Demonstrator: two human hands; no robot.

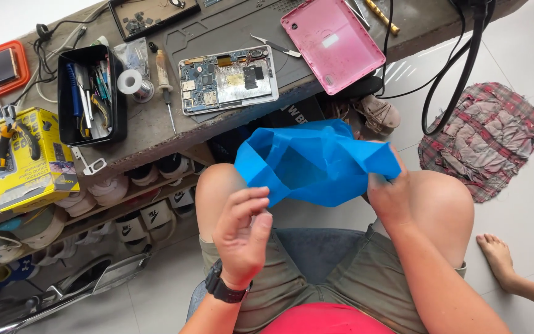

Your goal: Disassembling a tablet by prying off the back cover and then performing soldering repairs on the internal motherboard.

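Blue cloth bag (313, 164) held open over the knees

The right hand (390, 195) pinches the bag's right edge; the left hand (242, 232), fingers loosely curled and holding nothing, sits just left of it. Beyond the grip, a black tray (63, 99) holds screwdrivers and tools.

Left hand (242, 230) loosely curled; right hand (390, 196) pinching.

one blue cloth (316, 164), two hands (242, 238), one opened tablet (228, 80)
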